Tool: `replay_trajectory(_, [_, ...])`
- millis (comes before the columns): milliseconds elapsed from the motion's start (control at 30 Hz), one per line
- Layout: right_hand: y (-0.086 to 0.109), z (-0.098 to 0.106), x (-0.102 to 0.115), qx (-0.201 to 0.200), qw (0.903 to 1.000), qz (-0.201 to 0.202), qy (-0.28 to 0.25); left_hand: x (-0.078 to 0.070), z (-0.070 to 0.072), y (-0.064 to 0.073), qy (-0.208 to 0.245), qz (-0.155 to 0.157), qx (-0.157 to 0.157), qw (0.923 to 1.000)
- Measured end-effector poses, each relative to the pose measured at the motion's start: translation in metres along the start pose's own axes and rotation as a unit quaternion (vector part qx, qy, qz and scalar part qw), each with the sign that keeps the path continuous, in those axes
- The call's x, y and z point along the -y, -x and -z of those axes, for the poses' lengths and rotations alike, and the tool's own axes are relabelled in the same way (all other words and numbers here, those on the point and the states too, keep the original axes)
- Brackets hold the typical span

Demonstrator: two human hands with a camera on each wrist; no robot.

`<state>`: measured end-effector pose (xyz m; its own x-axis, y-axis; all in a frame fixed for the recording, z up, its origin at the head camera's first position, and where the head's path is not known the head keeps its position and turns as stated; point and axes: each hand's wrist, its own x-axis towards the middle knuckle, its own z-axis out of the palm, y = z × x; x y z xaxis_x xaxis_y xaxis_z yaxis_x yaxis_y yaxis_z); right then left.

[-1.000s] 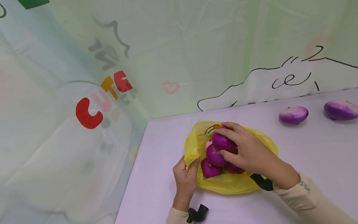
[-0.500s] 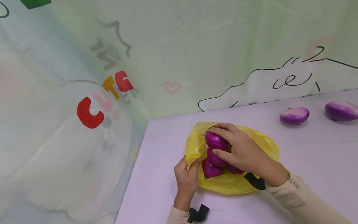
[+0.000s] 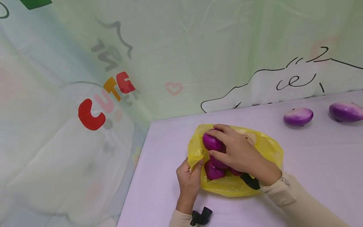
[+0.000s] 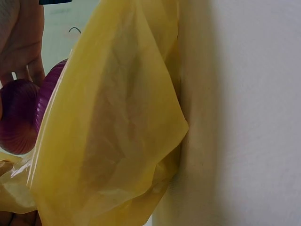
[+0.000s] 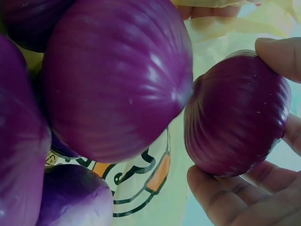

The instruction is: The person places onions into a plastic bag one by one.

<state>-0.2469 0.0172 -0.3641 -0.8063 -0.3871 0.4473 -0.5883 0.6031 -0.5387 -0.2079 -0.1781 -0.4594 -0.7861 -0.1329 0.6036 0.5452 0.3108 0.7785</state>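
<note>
A red onion is gripped in my right hand, above the mouth of a yellow plastic bag. In the right wrist view, thumb and fingers curl round this onion, close beside a larger onion. More onions are heaped in the bag under my right hand, which partly covers them. My left hand pinches the bag's left rim between thumb and fingers. The bag's side fills much of the left wrist view.
Two purple-and-white oval vegetables lie at the back right of the pale table. A printed cloth hangs behind and to the left. A pale round thing shows in the bag, right of my hand.
My right hand has moved left across the bag, carrying the onion with it. A pale thing in the bag now shows on its right. My left hand stays on the rim.
</note>
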Motion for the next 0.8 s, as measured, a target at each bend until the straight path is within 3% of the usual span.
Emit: replay_trajectory(800, [-0.014, -0.024, -0.005, -0.007, 1.0000, 0.001, 0.006, -0.004, -0.001, -0.002, 0.007, -0.019, 0.005, 0.9998])
